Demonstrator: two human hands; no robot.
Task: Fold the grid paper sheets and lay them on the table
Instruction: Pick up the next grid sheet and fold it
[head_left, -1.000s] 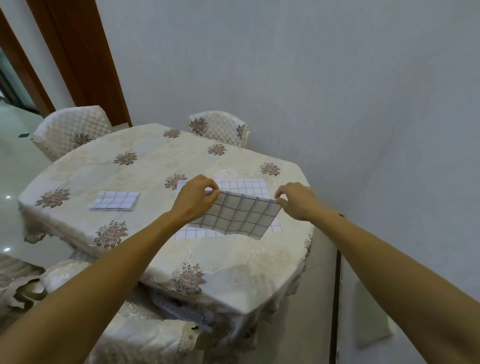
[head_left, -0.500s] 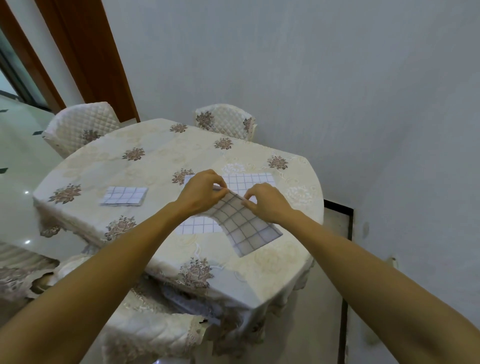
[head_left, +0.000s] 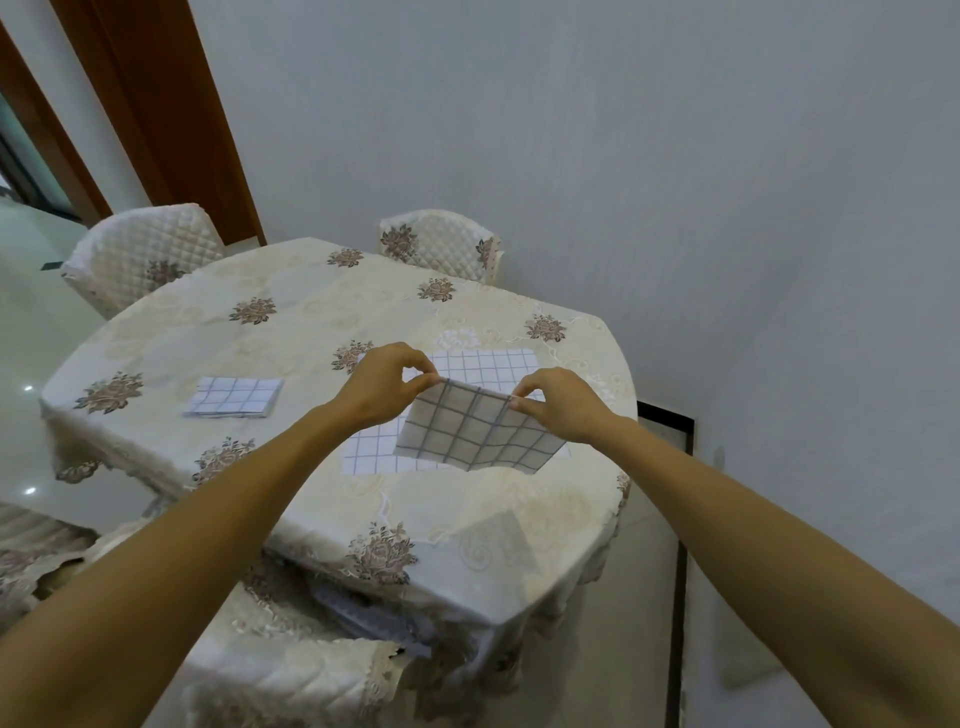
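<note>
- I see the left hand (head_left: 382, 387) and right hand (head_left: 563, 402) each pinching a top corner of the folded grid sheet (head_left: 475, 436), held above the table (head_left: 291, 332).
- Its long edge runs hand to hand; the rest hangs toward me.
- A finished stack (head_left: 234, 397) lies off left (left hand nearer); flat sheets (head_left: 488, 366) sit underneath.

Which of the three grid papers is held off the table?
The folded paper pinched by the left hand and right hand; the flat sheet beneath and the folded stack lie on the table.
</note>
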